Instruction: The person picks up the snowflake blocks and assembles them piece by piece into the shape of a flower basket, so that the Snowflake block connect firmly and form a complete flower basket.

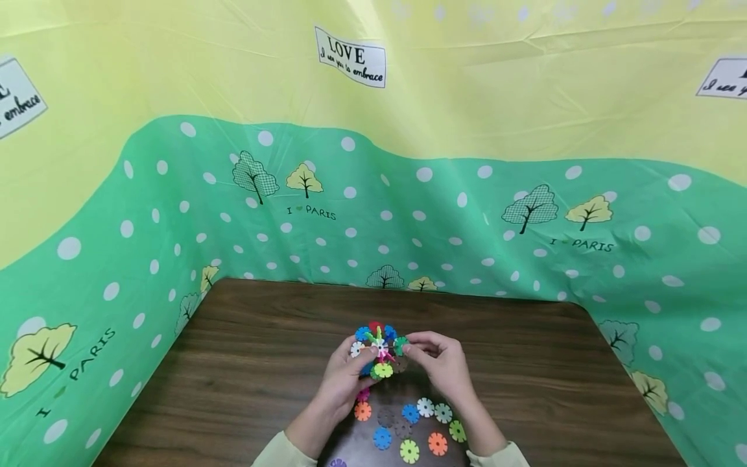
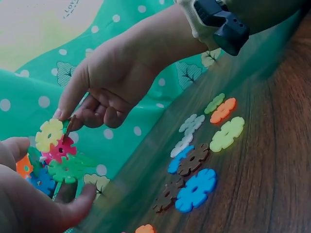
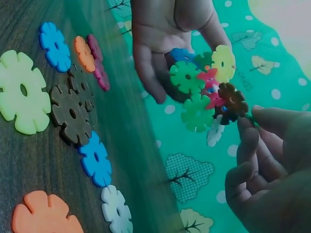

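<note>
The left hand (image 1: 343, 376) grips the disc cluster (image 1: 380, 348) above the surface (image 1: 262, 363); the right hand (image 1: 441, 362) pinches a green disc (image 1: 400, 346) at the cluster's side — best to brace the cluster, align the disc squarely and press gently — without twisting.

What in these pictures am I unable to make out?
Head view: inner joints of the multicoloured plastic disc cluster, hidden by its outer discs.
Right wrist view: orange flower-shaped plastic disc, cut off by the bottom edge.
Head view: purple flower-shaped disc, cut off likewise.
</note>
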A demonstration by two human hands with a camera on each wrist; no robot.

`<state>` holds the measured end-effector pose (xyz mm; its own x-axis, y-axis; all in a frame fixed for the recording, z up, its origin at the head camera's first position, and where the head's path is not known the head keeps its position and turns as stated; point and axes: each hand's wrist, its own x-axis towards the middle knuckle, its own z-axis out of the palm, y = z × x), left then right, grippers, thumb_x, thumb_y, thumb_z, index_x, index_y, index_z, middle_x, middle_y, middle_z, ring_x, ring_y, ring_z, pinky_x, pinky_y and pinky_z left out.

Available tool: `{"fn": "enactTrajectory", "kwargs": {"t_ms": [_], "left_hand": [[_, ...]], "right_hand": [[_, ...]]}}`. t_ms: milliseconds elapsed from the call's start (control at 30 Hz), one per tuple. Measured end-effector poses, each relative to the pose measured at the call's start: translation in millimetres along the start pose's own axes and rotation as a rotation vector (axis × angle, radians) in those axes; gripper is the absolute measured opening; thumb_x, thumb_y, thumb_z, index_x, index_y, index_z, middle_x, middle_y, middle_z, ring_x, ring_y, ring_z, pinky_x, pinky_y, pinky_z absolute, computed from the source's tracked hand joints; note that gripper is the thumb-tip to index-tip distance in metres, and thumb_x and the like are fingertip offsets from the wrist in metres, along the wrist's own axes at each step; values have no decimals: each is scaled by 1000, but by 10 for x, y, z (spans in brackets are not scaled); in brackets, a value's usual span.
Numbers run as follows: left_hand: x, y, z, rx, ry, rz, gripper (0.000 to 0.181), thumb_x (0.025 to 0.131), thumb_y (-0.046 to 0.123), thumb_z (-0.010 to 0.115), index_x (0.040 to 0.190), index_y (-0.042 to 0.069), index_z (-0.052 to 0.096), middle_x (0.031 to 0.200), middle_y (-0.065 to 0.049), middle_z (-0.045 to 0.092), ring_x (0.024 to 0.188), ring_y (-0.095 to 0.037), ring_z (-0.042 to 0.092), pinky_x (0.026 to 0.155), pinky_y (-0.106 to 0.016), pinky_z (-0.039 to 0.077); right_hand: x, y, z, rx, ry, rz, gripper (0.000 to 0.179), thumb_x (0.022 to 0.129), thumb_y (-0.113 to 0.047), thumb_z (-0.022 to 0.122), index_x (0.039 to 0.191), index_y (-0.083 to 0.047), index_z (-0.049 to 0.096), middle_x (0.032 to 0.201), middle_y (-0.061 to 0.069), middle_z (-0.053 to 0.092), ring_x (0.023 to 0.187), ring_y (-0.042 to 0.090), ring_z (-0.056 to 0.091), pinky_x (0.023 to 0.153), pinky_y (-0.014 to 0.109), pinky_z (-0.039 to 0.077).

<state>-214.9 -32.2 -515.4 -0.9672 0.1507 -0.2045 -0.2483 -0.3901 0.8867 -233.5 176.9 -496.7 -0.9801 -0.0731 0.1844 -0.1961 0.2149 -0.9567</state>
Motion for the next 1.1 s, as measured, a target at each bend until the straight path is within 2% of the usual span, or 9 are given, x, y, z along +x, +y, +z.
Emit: {"fn": "enactTrajectory", "kwargs": {"t_ms": [167,333,600,767,933,1100], "left_hand": [[9,-1,12,-15,-3,-11,62,96,22,72,145,2,40,123,-15,68,102,-23,72,85,-44,62],[21,5,-1,-26,23,-32,66,95,23,73,145,1,36,124,-17,67,100,-24,73,83,-46,62],[29,86,-65,-43,38,-22,67,95,24,71,147,-1,35,129,-21,62,101,-25,72,83,-47,62],[22,142,-74,-51,25,-8,71,95,22,70,151,1,31,135,-24,57,105,-27,70,84,-49,62],[18,165,-80,-41,7,-14,74,95,22,71,153,3,30,136,-25,56,107,-27,69,84,-48,62],[-5,167,-69,-14,-12,-22,73,96,23,70,155,5,32,134,-22,57,106,-25,69,83,-46,62]], "right_hand": [[-27,-18,-42,9,-65,20,21,90,-18,80,107,-6,78,91,10,77,80,17,73,71,27,60],[-92,28,-201,-33,-152,6,26,92,-17,77,115,-4,75,95,13,76,81,23,74,70,32,62],[-86,185,-617,-298,-282,-18,28,90,-21,80,113,-6,74,91,0,74,79,10,68,67,27,58],[-113,259,-848,-439,-375,2,26,90,-22,80,112,-8,75,94,0,72,76,6,61,62,25,52],[-166,341,-966,-529,-453,-1,29,87,-25,82,111,-10,75,102,3,71,74,4,57,59,24,49],[-206,418,-1008,-590,-511,-3,28,86,-26,83,110,-12,76,97,-3,68,72,2,54,59,24,47]]}}
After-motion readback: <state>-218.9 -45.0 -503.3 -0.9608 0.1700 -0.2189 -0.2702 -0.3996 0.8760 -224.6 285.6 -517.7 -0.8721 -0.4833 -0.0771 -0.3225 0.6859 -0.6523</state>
